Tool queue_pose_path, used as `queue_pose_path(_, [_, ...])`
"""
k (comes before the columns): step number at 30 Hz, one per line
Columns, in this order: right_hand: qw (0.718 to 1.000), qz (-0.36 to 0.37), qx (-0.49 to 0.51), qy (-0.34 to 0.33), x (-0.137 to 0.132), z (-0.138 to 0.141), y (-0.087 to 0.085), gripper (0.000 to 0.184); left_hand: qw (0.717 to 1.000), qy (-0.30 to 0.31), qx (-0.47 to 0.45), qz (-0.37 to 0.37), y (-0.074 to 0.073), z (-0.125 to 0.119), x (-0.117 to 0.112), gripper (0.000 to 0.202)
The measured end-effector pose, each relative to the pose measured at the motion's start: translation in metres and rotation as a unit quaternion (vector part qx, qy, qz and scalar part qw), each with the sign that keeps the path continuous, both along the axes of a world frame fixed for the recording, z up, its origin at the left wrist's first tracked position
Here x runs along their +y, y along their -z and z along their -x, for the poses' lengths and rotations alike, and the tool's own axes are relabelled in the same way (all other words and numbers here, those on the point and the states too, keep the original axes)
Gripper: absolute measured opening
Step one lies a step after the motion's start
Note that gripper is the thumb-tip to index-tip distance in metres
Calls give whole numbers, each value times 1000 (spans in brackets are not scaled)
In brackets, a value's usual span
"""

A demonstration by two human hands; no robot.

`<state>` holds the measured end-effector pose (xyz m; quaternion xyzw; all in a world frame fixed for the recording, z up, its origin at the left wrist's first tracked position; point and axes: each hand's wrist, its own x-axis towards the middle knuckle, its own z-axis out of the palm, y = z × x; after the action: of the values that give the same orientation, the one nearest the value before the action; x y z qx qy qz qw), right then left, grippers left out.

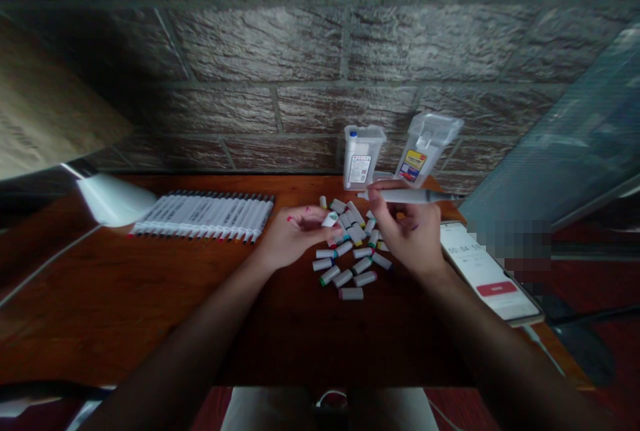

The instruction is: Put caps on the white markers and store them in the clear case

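Observation:
My right hand (407, 231) grips a grey marker pen (407, 196), held level with its dark tip pointing right. My left hand (295, 234) pinches a small white marker cap (330, 219) between its fingertips, just left of the pen. Below and between the hands lies a heap of loose marker caps (350, 254) with coloured ends on the brown wooden table (150, 297). A row of several capped markers (205, 216) lies side by side at the left of the table.
Two clear plastic marker boxes (363, 154) (427, 144) stand at the table's back edge against a stone wall. A phone (487, 271) with a lit timer screen lies at the right. A white lamp head (115, 199) sits at the left.

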<state>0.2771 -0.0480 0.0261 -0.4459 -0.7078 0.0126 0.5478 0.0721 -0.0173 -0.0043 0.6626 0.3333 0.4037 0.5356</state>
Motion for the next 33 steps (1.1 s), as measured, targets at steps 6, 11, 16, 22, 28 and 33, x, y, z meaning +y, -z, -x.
queue_pose_path(6, [1000,13,17,-16,-1,4,2,16,1000,-12,-1,-12,-2,0,1,26])
queue_pose_path(11, [998,19,51,-17,1,4,5,16,1000,-12,-9,-3,1,0,2,28])
queue_pose_path(16, [998,25,50,-15,1,4,6,15,1000,-7,-19,14,3,-1,1,30])
queue_pose_path(22, [997,31,65,-18,2,4,7,17,1000,-4,-17,10,2,-1,1,29])
queue_pose_path(28, [979,99,170,-59,4,6,9,22,999,-17,-25,30,0,-2,3,43])
queue_pose_path(33, [964,132,187,-139,2,13,4,20,998,9,-25,55,-1,-2,4,36])
